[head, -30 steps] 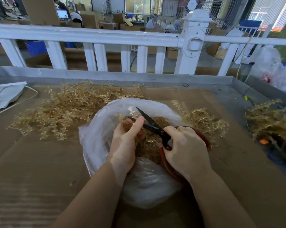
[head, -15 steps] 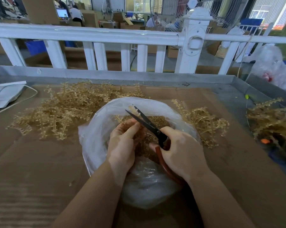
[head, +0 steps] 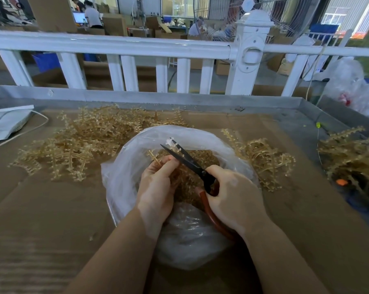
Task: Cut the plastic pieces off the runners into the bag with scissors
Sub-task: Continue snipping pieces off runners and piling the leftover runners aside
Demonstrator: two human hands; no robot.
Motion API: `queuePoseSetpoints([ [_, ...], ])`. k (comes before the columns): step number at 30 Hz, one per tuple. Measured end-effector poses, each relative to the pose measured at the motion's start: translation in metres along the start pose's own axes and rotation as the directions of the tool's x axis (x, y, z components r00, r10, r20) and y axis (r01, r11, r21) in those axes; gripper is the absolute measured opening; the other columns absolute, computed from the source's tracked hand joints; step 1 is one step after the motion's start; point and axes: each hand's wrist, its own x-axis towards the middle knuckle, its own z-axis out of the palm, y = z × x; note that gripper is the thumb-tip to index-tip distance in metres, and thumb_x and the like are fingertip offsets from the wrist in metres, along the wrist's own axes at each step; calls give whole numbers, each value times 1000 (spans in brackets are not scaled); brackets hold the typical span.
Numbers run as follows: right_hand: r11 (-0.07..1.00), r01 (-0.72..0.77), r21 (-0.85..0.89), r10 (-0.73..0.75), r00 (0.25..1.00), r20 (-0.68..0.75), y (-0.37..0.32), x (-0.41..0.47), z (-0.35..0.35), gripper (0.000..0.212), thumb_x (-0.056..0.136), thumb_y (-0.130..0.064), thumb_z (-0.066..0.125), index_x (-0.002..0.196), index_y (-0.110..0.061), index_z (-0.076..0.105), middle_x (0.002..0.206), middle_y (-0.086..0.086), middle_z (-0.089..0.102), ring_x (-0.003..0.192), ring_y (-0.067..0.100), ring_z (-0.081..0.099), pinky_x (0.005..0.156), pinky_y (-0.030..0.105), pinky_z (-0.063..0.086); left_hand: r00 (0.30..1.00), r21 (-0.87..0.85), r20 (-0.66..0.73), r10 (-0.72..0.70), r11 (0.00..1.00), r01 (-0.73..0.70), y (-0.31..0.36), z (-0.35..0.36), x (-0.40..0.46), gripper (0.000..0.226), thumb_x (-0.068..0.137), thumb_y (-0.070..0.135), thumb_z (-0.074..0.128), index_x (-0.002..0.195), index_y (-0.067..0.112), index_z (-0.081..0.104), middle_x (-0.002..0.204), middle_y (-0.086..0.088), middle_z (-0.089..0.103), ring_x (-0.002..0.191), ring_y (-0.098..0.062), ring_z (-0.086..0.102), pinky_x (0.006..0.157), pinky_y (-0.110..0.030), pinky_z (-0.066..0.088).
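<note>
Scissors (head: 190, 161) now narrower in right hand (head: 234, 196); runner (head: 171, 145) pinched in left hand (head: 156, 187).

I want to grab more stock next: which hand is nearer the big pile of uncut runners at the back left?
Left. The left hand sits just right of the pile of runners; the right hand is farther right, holding the scissors.

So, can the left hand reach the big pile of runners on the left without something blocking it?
Probably yes. The left hand now grips a runner over the bag, so must release it first; bare cardboard separates it from the pile.
</note>
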Motion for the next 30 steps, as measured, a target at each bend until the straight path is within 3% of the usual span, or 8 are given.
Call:
queuePoseSetpoints([
  [4,1000,4,12,-4,1000,20,0,0,-1,18,85,-42,60,100,-31,61,86,-9,65,84,11,58,69,21,42,1000,-18,-25,-9,1000,8,2,2,-1,27,87,1,56,64,14,61,71,-7,71,69,-17,69,67,-28,56],
  [8,999,12,32,-13,1000,22,-1,-1,-4,13,86,-35,58,98,-29,62,82,-9,64,81,11,58,64,18,34,998,-37,-25,-60,998,59,6,2,-1,19,87,-4,53,75,8,61,67,-6,70,64,-17,69,55,-24,55],
  [10,999,13,49,-14,1000,18,-2,0,-5,12,86,-32,59,97,-29,63,82,-9,64,79,11,57,61,15,31,996,-21,-21,-90,996,89,7,1,-1,18,87,-4,52,77,7,62,68,-7,70,66,-19,70,58,-26,55],
  [18,993,21,116,-27,999,43,-4,3,-5,12,88,-27,57,98,-25,64,82,-7,65,79,13,60,72,27,48,990,-16,10,-140,990,140,7,-2,2,17,86,-2,53,77,7,64,71,-9,71,64,-20,71,53,-25,55],
  [25,989,35,140,-39,999,26,-4,3,-5,7,89,-23,58,93,-22,63,75,-7,63,71,11,58,64,21,41,990,0,42,-132,991,132,5,-3,4,14,84,-1,54,80,6,66,74,-9,72,67,-20,71,55,-25,56],
  [30,989,36,141,-40,999,22,-5,4,-4,4,89,-23,58,90,-22,62,73,-7,62,70,12,58,65,23,46,990,-4,49,-129,992,130,5,-3,4,15,86,-3,53,81,5,65,73,-10,72,65,-20,71,55,-25,56],
])
